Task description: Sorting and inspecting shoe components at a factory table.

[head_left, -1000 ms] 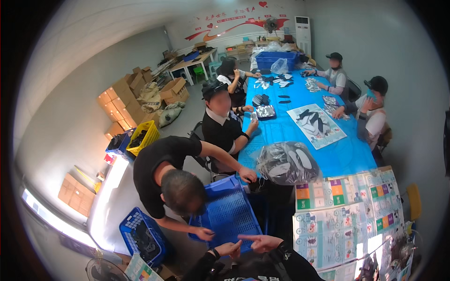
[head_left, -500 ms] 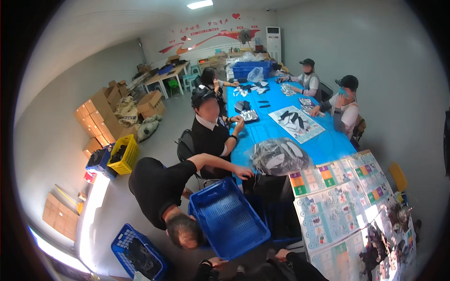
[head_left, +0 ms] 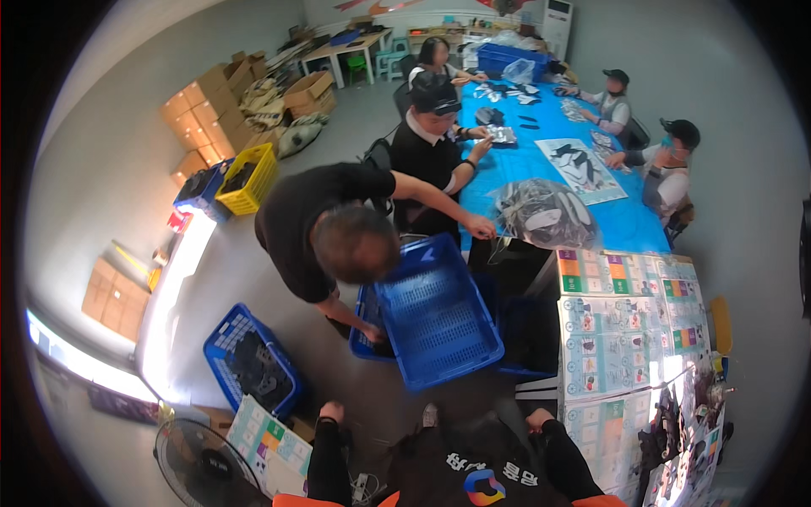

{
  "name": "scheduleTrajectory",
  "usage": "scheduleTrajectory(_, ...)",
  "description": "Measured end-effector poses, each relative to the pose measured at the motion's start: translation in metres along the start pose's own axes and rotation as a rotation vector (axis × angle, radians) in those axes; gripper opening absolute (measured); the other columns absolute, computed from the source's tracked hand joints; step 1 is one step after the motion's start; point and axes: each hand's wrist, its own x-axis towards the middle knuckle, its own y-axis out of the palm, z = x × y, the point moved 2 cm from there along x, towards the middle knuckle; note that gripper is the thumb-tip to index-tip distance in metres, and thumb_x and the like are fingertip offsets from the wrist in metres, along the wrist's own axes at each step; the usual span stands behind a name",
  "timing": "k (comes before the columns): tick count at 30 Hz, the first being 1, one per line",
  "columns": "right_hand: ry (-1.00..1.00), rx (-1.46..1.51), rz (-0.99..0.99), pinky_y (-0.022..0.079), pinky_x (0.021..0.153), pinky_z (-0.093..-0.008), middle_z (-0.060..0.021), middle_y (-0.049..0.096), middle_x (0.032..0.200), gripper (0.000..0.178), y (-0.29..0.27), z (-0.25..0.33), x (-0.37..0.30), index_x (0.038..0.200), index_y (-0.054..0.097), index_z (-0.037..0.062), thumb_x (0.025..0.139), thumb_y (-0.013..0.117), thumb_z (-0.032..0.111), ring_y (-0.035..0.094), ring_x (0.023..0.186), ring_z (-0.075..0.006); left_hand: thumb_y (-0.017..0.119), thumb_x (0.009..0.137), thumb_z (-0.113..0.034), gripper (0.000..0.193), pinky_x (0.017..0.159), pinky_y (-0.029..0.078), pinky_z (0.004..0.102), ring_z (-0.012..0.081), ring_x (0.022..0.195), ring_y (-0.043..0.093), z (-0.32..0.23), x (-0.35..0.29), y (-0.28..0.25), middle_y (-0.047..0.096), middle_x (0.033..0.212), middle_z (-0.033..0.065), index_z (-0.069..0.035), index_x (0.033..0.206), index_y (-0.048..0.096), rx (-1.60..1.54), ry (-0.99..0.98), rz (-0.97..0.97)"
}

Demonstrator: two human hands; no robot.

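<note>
My left hand (head_left: 332, 411) hangs low, apart from the crates, with nothing visible in it. My right hand (head_left: 539, 420) is out to the other side, near the boards with printed sheets (head_left: 604, 363), and nothing shows in it either. Both hands are too small to make out their fingers. In front of me a blue plastic crate (head_left: 435, 308) sits tilted, its slotted inside visible, partly over another blue crate (head_left: 361, 308). A co-worker in black (head_left: 296, 228) bends beside it, one hand at the lower crate and the other at the table edge by a bulging clear bag (head_left: 545, 215).
A blue crate of dark pieces (head_left: 253, 351) stands at the left, beside a standing fan (head_left: 207, 465). Several people sit around the blue-covered table (head_left: 507, 173). Cardboard boxes (head_left: 203, 118) and a yellow crate (head_left: 249, 179) are further back left.
My view has shifted, showing more of my body. My left hand has come away from the tilted crate's near edge. The co-worker has lifted their head, and their lower hand now shows beside the crates.
</note>
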Motion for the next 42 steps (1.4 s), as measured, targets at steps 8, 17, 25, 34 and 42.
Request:
scheduleTrajectory(8,-0.094,0.001,-0.026,0.052,0.053,-0.0363,-0.0087,0.069,0.064,0.033,-0.03,-0.003,0.007,0.071,0.074,0.0081,0.084,0.05,0.026,0.065,0.054,-0.0219,0.052,0.099,-0.022,0.028,0.061,0.056,0.036,0.0263,0.079,0.071,-0.066,-0.011,0.001,0.071,0.102,0.0144,-0.006,0.121,0.058,-0.954,-0.224,0.495)
scheduleTrajectory(17,-0.282,-0.386,0.026,0.055,0.069,-0.0451,-0.0093,0.07,0.07,0.025,-0.012,-0.041,0.072,0.076,0.074,0.0151,0.079,0.071,0.039,0.07,0.078,-0.028,0.06,0.097,-0.029,0.037,0.063,0.059,0.035,0.0231,0.074,0.071,-0.114,-0.067,0.006,0.072,0.089,0.0139,0.002,0.117,0.061,-0.953,-0.296,0.44)
scheduleTrajectory(25,-0.245,-0.104,-0.117,0.054,0.064,-0.0377,-0.0086,0.068,0.062,0.034,-0.055,0.007,0.038,0.065,0.074,0.0084,0.08,0.052,0.03,0.069,0.064,-0.0235,0.06,0.097,-0.027,0.033,0.062,0.058,0.0325,0.0216,0.071,0.071,-0.132,-0.059,-0.014,0.071,0.087,0.0126,0.001,0.113,0.062,-0.933,-0.302,0.492)
scheduleTrajectory(34,-0.024,0.206,-0.088,0.051,0.058,-0.0368,-0.0084,0.068,0.061,0.035,-0.055,0.004,-0.002,0.061,0.07,0.0066,0.081,0.052,0.03,0.066,0.057,-0.0224,0.058,0.097,-0.021,0.024,0.059,0.057,0.0327,0.0214,0.066,0.069,-0.154,-0.044,-0.016,0.069,0.077,0.0102,0.002,0.103,0.063,-0.883,-0.303,0.533)
scheduleTrajectory(42,-0.069,0.261,-0.092,0.05,0.055,-0.0355,-0.0092,0.068,0.061,0.036,-0.062,-0.003,-0.005,0.055,0.065,0.0058,0.081,0.051,0.027,0.064,0.053,-0.0214,0.059,0.097,-0.018,0.027,0.059,0.058,0.0326,0.0225,0.067,0.069,-0.163,-0.044,-0.016,0.066,0.076,0.0123,0.006,0.106,0.057,-0.991,-0.34,0.556)
